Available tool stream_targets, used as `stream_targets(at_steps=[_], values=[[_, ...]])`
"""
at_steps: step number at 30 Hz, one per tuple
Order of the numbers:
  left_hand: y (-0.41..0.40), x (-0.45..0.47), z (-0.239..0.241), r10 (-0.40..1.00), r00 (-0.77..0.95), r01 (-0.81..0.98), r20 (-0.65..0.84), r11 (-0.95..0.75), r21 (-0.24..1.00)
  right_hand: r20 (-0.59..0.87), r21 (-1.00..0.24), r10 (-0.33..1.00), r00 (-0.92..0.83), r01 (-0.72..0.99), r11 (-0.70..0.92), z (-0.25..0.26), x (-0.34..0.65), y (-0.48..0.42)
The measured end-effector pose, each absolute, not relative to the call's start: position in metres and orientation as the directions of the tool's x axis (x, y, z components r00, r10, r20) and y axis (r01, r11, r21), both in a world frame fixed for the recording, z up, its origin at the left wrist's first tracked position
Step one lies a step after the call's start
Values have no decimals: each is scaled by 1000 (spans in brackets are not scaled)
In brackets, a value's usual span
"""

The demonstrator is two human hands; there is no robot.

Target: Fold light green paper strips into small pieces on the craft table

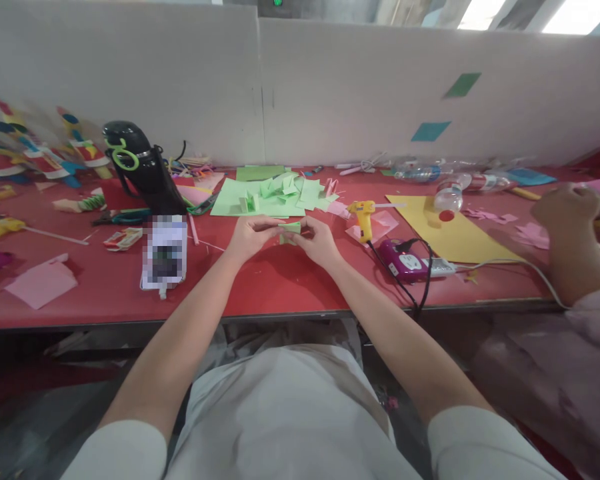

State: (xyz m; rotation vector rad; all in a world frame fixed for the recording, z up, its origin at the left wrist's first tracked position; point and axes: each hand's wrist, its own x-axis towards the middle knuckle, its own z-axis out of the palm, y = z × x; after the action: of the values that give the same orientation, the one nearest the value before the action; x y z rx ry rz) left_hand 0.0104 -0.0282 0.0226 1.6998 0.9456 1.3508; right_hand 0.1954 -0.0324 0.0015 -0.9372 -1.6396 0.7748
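Between my hands is a small folded piece of green paper [291,229], held just above the red table [275,287]. My left hand [253,237] pinches its left end, and my right hand [319,241] grips the right end with closed fingers. Right behind them lies a light green sheet [225,203] bearing several cut and folded green pieces [283,188]. To the right of my right hand rests a yellow glue gun [363,219] beside a pink paper scrap [386,227].
A phone [166,257] and a black bottle [140,167] stand left. On the right are a purple power strip [405,261] with cables, yellow paper [473,233] and plastic bottles [449,195]. Another person's hand [570,213] is at far right. A white partition [180,73] closes the back.
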Motion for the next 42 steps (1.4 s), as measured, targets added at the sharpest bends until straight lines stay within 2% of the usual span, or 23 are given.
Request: stream_targets(at_steps=[9,21,36,42], values=[[-24,9,17,906,174,106,386,-407,907,429,-883,883,-190,118,455,10,197,-34],[-25,9,18,877,249,122,412,-450,885,400,-898,910,-110,151,413,10,198,-34],[-26,9,21,872,181,214,454,-486,848,417,-903,903,-101,69,424,5,199,-29],[-23,10,19,911,202,148,361,-392,908,463,-867,878,-122,144,477,5,200,-32]])
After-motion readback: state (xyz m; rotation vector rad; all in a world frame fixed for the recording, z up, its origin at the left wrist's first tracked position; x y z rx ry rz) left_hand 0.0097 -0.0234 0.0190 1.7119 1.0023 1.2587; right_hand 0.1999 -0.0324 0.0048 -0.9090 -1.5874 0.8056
